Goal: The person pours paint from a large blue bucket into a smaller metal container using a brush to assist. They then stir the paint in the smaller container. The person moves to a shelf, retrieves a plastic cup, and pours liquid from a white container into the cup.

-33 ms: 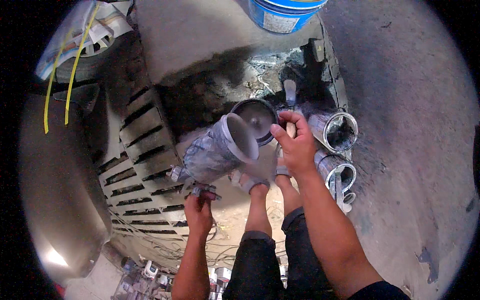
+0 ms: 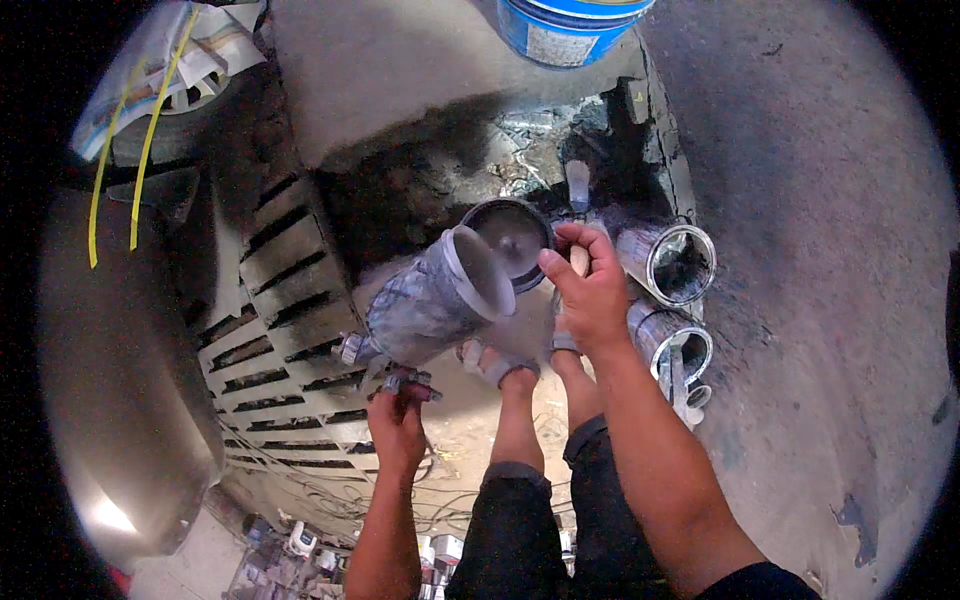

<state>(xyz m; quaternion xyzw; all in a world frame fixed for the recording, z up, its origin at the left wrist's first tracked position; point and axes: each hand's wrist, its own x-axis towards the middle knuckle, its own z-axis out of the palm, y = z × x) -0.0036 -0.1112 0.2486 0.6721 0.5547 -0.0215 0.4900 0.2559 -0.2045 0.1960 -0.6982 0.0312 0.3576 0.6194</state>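
Observation:
My left hand [image 2: 398, 435] is closed round a spray gun [image 2: 405, 385], low in the middle of the view. The gun's large grey paint cup [image 2: 415, 315] leans to the right, its mouth uncovered and its outside smeared with paint. Just past that mouth, a round dark lid [image 2: 518, 238] shows its inner face. My right hand [image 2: 595, 295] pinches the lid's right edge between thumb and fingers. Pale mist hangs below the cup's mouth. How much paint the cup holds cannot be seen.
Two open metal cans [image 2: 636, 244] lie right of my right hand, a flat stick [image 2: 677, 372] at the lower one. Beyond my fingers is a brush [image 2: 578, 182]. A blue bucket [image 2: 570, 48] stands at the far side. A slatted panel [image 2: 265, 340] and car body part [image 2: 120, 380] fill the left.

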